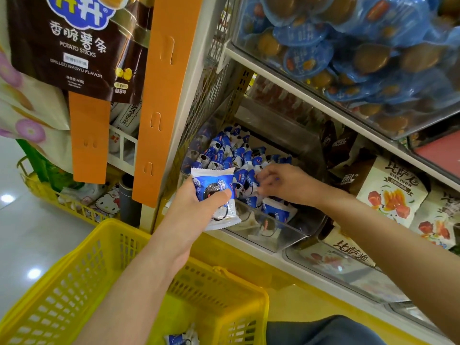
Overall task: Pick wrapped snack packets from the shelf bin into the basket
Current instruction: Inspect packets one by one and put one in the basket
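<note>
One basket [74, 270], one packet [180, 338] inside

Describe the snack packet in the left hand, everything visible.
The packet is a flat, glossy film pouch, white with a blue band and a dark round biscuit pictured, its top edge crimped in a sawtooth. It looks sealed. The left hand grips it, thumb across the front, holding it nearly upright before the clear shelf bin, above the yellow basket. A second packet of the same kind seems stacked under it in the same grip.
</note>
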A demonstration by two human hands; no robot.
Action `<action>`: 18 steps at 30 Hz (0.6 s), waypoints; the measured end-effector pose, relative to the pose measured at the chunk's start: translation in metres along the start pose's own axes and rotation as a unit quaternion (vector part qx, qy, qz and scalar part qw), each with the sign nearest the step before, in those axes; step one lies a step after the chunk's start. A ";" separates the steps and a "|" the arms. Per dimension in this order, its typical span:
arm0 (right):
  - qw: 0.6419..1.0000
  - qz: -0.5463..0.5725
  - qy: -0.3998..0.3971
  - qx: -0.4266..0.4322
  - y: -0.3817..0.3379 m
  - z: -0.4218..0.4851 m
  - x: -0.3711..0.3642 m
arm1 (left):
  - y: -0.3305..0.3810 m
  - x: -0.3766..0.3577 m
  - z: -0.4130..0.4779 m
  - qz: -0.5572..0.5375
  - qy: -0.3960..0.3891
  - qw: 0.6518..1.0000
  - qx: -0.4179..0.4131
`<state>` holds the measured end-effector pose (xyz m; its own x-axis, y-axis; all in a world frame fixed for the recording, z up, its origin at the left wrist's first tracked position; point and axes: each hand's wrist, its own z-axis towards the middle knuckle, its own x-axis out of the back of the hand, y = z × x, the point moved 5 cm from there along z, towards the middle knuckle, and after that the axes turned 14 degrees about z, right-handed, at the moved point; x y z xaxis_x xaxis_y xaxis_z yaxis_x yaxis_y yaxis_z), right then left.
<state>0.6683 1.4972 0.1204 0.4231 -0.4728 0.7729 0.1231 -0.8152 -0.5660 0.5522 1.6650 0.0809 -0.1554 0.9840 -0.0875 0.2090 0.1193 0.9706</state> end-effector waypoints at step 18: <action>0.992 -0.094 0.003 0.084 0.002 -0.019 -0.004 | 0.005 -0.001 -0.005 -0.016 -0.015 1.000 0.001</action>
<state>0.6498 1.4911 0.1212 0.3740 -0.3200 0.8705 0.3482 -0.8215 -0.4516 0.5483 1.6643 0.0870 -0.1334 0.9830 -0.1261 0.2063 0.1520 0.9666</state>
